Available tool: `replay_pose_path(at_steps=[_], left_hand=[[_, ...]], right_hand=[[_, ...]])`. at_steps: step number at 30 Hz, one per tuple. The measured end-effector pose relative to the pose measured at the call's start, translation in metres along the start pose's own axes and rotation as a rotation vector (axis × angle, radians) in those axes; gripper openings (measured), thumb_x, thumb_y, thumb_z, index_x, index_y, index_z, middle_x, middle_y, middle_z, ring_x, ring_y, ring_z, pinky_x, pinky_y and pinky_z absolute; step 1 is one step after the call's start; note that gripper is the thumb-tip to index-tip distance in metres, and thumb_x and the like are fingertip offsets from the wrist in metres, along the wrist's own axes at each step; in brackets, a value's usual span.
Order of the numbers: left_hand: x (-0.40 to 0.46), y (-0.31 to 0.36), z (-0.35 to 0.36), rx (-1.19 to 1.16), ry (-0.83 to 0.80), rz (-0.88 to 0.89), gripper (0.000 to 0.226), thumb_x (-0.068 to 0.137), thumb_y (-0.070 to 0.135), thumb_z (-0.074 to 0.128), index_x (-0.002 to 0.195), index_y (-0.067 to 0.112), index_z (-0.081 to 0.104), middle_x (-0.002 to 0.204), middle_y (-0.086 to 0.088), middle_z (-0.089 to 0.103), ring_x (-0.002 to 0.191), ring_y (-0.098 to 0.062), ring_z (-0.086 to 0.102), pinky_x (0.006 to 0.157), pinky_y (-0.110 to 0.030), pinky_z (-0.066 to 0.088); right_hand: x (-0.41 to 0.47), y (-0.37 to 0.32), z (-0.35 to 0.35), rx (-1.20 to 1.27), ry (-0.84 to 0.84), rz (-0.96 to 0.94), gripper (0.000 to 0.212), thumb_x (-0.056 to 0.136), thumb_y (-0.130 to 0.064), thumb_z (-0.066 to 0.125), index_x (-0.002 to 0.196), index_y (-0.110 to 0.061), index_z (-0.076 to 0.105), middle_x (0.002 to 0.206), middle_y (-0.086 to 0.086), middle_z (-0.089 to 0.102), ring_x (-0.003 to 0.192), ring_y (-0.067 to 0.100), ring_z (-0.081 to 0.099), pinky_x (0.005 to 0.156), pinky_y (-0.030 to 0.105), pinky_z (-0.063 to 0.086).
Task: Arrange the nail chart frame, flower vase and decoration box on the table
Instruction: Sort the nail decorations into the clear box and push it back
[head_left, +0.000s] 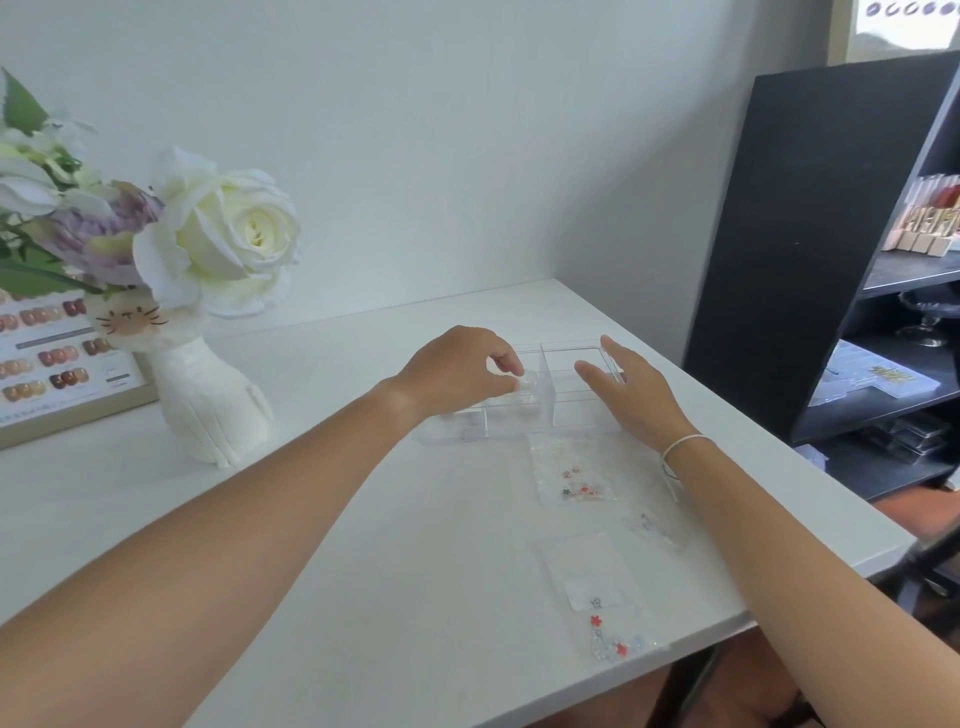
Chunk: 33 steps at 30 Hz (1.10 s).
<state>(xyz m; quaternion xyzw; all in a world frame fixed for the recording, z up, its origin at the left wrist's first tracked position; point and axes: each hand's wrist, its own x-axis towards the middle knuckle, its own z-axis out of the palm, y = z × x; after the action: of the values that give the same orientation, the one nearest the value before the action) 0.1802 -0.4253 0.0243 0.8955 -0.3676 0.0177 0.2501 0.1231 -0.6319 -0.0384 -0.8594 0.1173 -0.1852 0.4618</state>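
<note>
Clear acrylic, the divided decoration box (524, 400) sits mid-counter (322, 519). The left hand (462, 366) pinches a small clear round pot (527, 385) over its compartments; the right hand (631, 395) rests spread against the box's right end. At nine o'clock stands the white cat-faced flower vase (208, 405) (roses in it), touching the wood-framed nail chart frame (57, 374) behind. Three clear charm packets (579, 480) lie at five o'clock.

Left hand (462, 366) fingers curled, pinching small clear item; right hand (631, 392) fingers straight, spread.
</note>
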Motion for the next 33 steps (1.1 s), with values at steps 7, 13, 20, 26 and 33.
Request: replay_pose_path(at_steps=[7, 13, 20, 26, 33], left_hand=[[-0.029, 0.019, 0.017, -0.068, 0.022, 0.076, 0.007, 0.082, 0.031, 0.065, 0.088, 0.033, 0.068, 0.092, 0.018, 0.061, 0.071, 0.025, 0.043, 0.062, -0.007, 0.036], [-0.042, 0.026, 0.042, -0.042, -0.032, 0.047, 0.018, 0.084, 0.033, 0.063, 0.102, 0.031, 0.066, 0.110, 0.016, 0.061, 0.078, 0.008, 0.047, 0.064, -0.007, 0.031], [-0.049, 0.029, 0.062, -0.002, -0.073, -0.051, 0.036, 0.086, 0.038, 0.060, 0.120, 0.028, 0.059, 0.130, 0.012, 0.055, 0.116, -0.014, 0.050, 0.094, -0.029, 0.041], [-0.053, 0.029, 0.066, 0.050, -0.079, -0.093, 0.041, 0.086, 0.036, 0.060, 0.125, 0.024, 0.056, 0.129, 0.005, 0.051, 0.112, -0.016, 0.050, 0.085, -0.023, 0.036], [-0.051, 0.030, 0.061, 0.030, -0.123, -0.190, 0.060, 0.080, 0.034, 0.065, 0.134, 0.018, 0.048, 0.134, -0.006, 0.050, 0.124, -0.022, 0.045, 0.090, -0.024, 0.035]], right_hand=[[-0.021, 0.002, -0.012, 0.070, 0.091, -0.003, 0.057, 0.085, -0.051, 0.051, 0.136, -0.026, 0.041, 0.133, -0.009, 0.047, 0.103, 0.009, 0.051, 0.086, 0.023, 0.032], [-0.055, 0.020, -0.040, 0.029, 0.195, 0.058, 0.014, 0.087, -0.026, 0.055, 0.095, -0.024, 0.066, 0.098, -0.005, 0.064, 0.073, 0.002, 0.053, 0.063, 0.012, 0.038], [-0.096, 0.023, -0.056, -0.280, 0.025, -0.054, 0.010, 0.077, -0.039, 0.065, 0.078, -0.028, 0.066, 0.085, -0.012, 0.059, 0.075, 0.006, 0.049, 0.065, 0.016, 0.032], [-0.106, 0.021, -0.055, -0.427, -0.116, -0.078, 0.034, 0.068, -0.058, 0.065, 0.095, -0.040, 0.055, 0.088, -0.011, 0.050, 0.084, 0.009, 0.041, 0.067, 0.018, 0.027], [-0.107, 0.019, -0.055, -0.369, -0.164, -0.081, 0.017, 0.075, -0.045, 0.066, 0.088, -0.039, 0.057, 0.081, -0.010, 0.055, 0.078, 0.006, 0.043, 0.066, 0.018, 0.030]])
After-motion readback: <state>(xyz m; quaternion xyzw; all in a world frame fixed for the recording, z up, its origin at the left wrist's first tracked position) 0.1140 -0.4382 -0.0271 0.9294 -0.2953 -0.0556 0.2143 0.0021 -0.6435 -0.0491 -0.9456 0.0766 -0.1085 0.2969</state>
